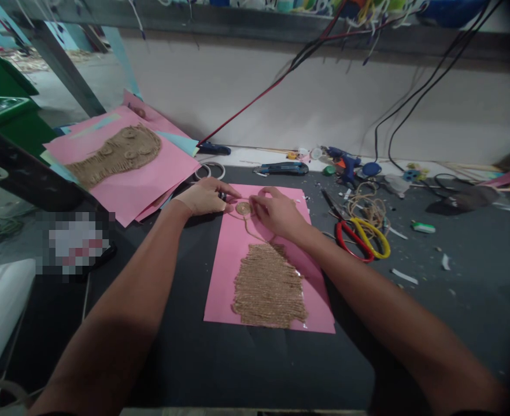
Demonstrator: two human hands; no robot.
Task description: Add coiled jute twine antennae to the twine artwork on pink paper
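A pink sheet (pixel 220 277) lies on the dark table in front of me. Its lower part carries a panel of brown twine (pixel 270 286) laid in close rows, with ragged side edges. Above that panel is a small round coil of twine (pixel 243 208), and a loose strand runs from it down toward the panel. My left hand (pixel 205 197) is at the coil's left side, fingertips closed on twine near its edge. From the right, my right hand (pixel 276 212) pinches twine beside the coil, its fingertips partly hidden.
At right lie scissors (pixel 359 238) with red and yellow handles, beside tangled twine (pixel 370 205). A utility knife (pixel 281 168), tape rolls (pixel 210 171) and a blue glue gun (pixel 346 164) sit behind. Pink sheets with a twine piece (pixel 120 153) are stacked at left.
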